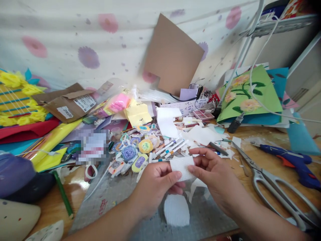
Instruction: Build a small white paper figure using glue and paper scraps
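Between my two hands, above the grey cutting mat (100,207), is a small white piece of paper (182,168). My left hand (160,182) grips its lower left side, thumb on top and fingers beneath. At its right edge, my right hand (213,174) pinches it between thumb and fingers. Just below, a white ribbed piece with rounded corners (177,210) lies flat on the mat. White paper scraps (199,185) lie partly hidden by my right hand. Beyond my hands are several coloured paper cut-outs (130,152) and marker pens (173,149).
Large scissors (260,175) and a blue glue gun (288,155) lie at the right. A green pencil (64,197) is at the left. Behind stand an opened cardboard box (67,102), a brown cardboard sheet (173,53) and a green flower picture (250,90). A white roll (168,120) lies mid-table.
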A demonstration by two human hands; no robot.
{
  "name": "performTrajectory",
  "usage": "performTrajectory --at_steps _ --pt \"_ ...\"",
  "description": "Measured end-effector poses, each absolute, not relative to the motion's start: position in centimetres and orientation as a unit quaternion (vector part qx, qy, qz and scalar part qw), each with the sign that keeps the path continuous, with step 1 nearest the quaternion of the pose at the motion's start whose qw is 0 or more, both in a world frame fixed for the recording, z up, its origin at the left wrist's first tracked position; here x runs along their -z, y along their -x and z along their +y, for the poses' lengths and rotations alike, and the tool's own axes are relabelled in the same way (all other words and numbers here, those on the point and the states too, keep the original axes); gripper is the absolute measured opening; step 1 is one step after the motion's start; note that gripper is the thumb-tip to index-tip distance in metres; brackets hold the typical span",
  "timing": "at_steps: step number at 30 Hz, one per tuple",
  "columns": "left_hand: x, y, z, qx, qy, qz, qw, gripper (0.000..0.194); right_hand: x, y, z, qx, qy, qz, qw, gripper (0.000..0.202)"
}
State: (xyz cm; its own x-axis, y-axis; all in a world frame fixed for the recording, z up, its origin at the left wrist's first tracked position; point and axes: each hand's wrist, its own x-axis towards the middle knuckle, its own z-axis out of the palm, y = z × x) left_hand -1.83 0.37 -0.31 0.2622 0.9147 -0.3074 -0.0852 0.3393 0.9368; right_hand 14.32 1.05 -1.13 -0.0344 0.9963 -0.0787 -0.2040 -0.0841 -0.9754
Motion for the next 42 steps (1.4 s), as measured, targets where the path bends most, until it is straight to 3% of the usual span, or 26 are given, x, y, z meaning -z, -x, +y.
performTrajectory --at_steps 42 --pt "0.34 1.84 0.11 -0.421 -0.386 0.435 0.696 0.021 0.98 -13.62 0.12 -0.580 0.432 -0.468 0.508 0.033"
